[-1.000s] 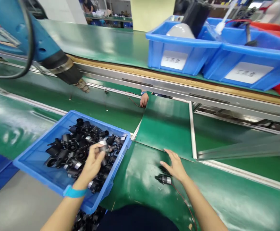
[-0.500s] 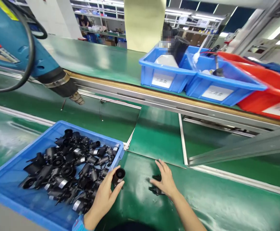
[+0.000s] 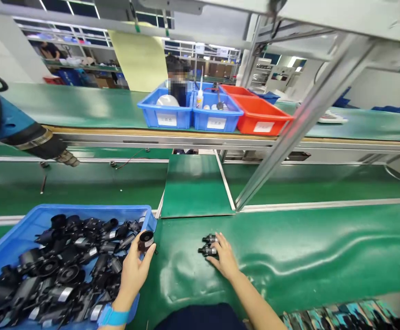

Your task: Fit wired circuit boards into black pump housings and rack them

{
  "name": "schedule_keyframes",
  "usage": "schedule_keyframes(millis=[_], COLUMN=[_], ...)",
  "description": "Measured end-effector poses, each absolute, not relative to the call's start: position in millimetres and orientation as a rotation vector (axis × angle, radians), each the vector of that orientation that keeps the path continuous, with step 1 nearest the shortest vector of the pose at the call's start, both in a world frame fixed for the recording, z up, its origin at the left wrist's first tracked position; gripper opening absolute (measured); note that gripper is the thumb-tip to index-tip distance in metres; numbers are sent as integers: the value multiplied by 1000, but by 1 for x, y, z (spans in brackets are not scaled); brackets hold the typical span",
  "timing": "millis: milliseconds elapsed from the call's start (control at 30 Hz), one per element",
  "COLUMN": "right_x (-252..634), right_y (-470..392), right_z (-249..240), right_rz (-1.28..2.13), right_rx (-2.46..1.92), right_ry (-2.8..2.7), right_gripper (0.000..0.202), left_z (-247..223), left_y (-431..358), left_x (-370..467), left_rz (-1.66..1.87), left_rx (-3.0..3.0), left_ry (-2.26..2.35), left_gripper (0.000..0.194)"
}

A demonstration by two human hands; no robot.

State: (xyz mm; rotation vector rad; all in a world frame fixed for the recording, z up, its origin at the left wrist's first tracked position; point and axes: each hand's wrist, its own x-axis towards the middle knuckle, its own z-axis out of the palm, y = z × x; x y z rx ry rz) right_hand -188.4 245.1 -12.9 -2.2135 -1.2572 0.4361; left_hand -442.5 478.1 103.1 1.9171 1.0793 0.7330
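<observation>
- Since 0.5 s ago: view has tipped up, so more of far side shows; left hand (image 3: 133, 274) has carried its black cylindrical part (image 3: 146, 239) up to the near right corner of the blue bin (image 3: 31, 220); right hand (image 3: 224, 259) sits flat on 2 small pump parts (image 3: 208, 244), where before one showed.
- Left grip: fingers & thumb pinching the cylindrical part, its round open end facing up; blue wristband (image 3: 112, 315) on that wrist.
- Right grip: fingers spread loose over the 2 pump parts, touching them, not closed round them. Parts lie side by side on green tabletop (image 3: 289, 256), black bodies w/ silver caps pointing left.
- Blue bin: hard plastic, straight walls, heaped w/ glossy black moulded housings, some w/ silver bands.
- Tabletop: green mat, shiny, rippled/wavy near the right hand; smoother green panel (image 3: 194, 185) w/ pale metal edging just beyond.
- Slanted metal strut (image 3: 289, 133) rises right of panel.
- Open room: bare mat right of the hand, wide stretch.
- Far shelf: 2 blue trays (image 3: 189, 114), red tray (image 3: 260, 117), labelled fronts. Another person behind them.
</observation>
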Motion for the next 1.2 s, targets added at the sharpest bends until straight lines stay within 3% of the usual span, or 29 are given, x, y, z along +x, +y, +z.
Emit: schedule_keyframes(millis=[267, 533, 1200], right_x=[-195, -199, -226], right_y=[251, 251, 210], right_z=[-19, -7, -24], right_rz=[468, 294, 133], right_rx=[-2299, -2462, -2442], right_ry=[-1091, -1079, -919], right_gripper=[35, 54, 32], left_z=[97, 92, 94], left_y=[485, 489, 485], left_x=[-441, -442, -443], left_rz=[804, 830, 837], left_rx=[1835, 1764, 1772], left_ry=[1023, 985, 966], left_gripper=[76, 75, 72])
